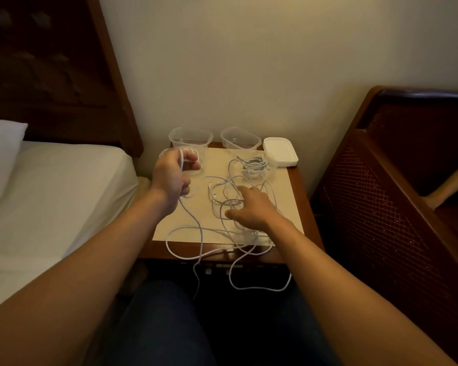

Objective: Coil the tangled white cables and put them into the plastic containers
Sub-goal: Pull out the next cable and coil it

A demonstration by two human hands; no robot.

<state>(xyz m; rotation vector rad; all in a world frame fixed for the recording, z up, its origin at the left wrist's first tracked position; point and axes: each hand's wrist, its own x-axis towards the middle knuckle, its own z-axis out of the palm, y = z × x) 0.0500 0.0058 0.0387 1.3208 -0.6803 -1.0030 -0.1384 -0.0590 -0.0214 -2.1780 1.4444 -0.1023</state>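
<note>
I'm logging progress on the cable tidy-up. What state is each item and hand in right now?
left hand: raised, gripping a white cable that trails off the table edge
right hand: open, over the tangled cables
near-right container: holds a coiled cable
near-left container: partly hidden, contents unclear
two back containers: lidless, apparently empty
lids: stacked, off

containers (191,137) behind — cables (222,196) mid-table (292,207) | bed (50,194) left
</note>
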